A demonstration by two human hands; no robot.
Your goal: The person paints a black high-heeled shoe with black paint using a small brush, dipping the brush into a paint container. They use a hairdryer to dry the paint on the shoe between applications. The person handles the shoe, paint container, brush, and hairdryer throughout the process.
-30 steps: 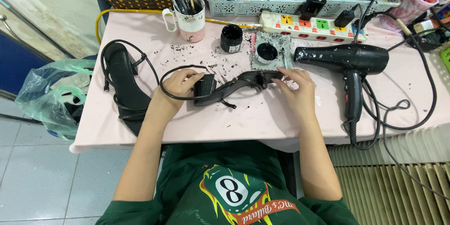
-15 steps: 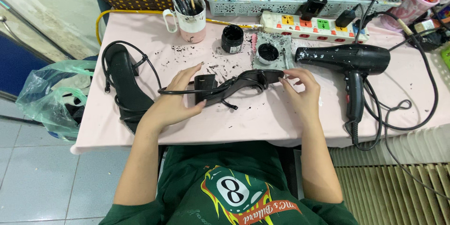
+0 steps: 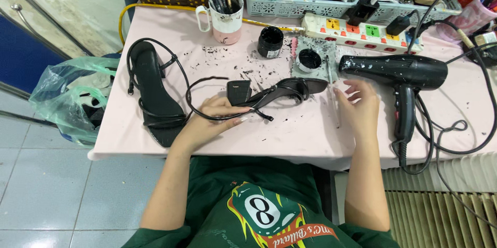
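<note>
Pinning the black sandal [image 3: 274, 93] flat on the pink desk [image 3: 300, 129] with left hand [image 3: 207, 121] grip clamped on its strap, right hand [image 3: 360, 106] hovers spread and empty, looks mid-repair, probably needing the thin brush [image 3: 332, 93] beside it next.

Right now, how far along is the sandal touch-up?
Looks mid-job. Done: one black sandal lies set aside at the table's left; black flecks dot the pink tabletop, and two small pots of black stuff stand open. In hand: the left hand holds the second sandal by its straps. The right hand hovers empty beside a thin brush. Whether the hair dryer is running can't be told.
</note>
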